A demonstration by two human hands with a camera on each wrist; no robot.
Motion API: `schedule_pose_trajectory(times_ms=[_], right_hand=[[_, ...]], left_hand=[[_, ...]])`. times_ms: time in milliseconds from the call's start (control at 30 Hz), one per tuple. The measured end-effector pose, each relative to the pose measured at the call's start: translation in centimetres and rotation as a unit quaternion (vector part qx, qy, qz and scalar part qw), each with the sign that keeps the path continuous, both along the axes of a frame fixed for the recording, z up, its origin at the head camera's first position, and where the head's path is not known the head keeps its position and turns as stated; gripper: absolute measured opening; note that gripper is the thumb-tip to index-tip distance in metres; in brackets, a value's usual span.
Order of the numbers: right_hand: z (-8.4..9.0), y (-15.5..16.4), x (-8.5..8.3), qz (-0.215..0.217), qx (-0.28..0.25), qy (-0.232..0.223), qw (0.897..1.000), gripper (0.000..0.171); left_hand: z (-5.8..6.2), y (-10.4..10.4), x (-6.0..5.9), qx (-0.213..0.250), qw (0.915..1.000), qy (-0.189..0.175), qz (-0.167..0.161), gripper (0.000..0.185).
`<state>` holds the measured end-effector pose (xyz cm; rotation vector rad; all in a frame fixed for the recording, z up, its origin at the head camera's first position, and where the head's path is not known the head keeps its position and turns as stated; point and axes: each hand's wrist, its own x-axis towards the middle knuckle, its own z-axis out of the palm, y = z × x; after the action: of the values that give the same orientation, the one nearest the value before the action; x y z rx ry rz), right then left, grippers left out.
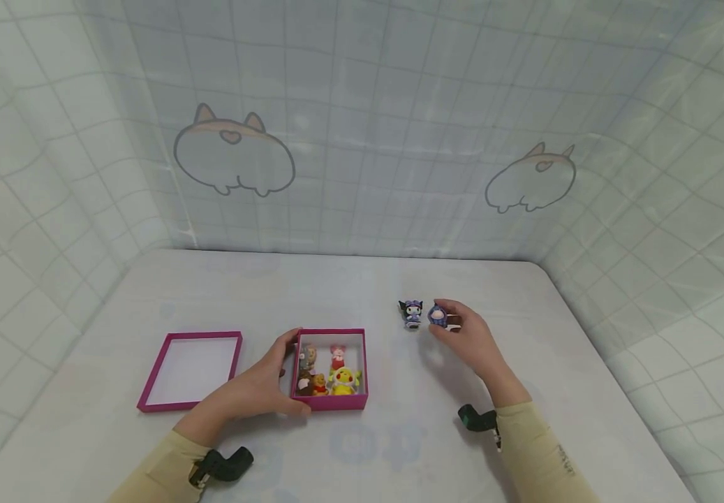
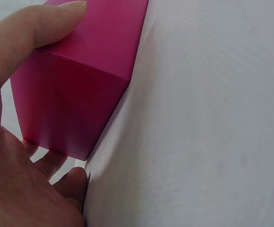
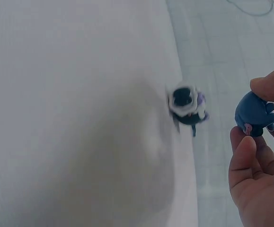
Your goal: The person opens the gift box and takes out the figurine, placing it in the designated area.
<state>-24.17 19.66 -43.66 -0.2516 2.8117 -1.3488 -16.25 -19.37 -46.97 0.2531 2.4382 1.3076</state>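
My left hand (image 1: 255,384) grips a magenta box (image 1: 336,403) by its left side. In the left wrist view the thumb lies across one wall of the box (image 2: 70,104), with the other fingers round a far corner. Inside stand several small figurines, among them a yellow one (image 1: 344,383), a red-and-pink one (image 1: 337,358) and a bear in red (image 1: 319,385). To the right, my right hand (image 1: 471,342) pinches a small blue figurine (image 3: 251,112) between thumb and fingertips. Just left of it stands a black-and-white figurine with purple parts (image 1: 412,314).
A magenta-edged lid (image 1: 162,406) lies on the white table (image 1: 399,461), left of the box, with its white inside facing up. Grid-patterned sheets (image 1: 374,175) with cartoon outlines rise behind the table and along both sides.
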Motion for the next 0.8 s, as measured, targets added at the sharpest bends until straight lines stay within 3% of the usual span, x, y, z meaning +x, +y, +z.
schedule_pose_trajectory(times_ms=[567, 800], right_hand=[[-1.7, 2.9, -3.6, -0.025, 0.044, -0.031, 0.998, 0.057], [-2.1, 3.6, -4.3, -0.043, 0.062, -0.053, 0.996, 0.057]], left_hand=[[0.2, 0.0, 0.0, -0.005, 0.9999, -0.015, 0.007, 0.138], [0.3, 0.0, 0.0, -0.004, 0.9999, -0.010, 0.003, 0.137]])
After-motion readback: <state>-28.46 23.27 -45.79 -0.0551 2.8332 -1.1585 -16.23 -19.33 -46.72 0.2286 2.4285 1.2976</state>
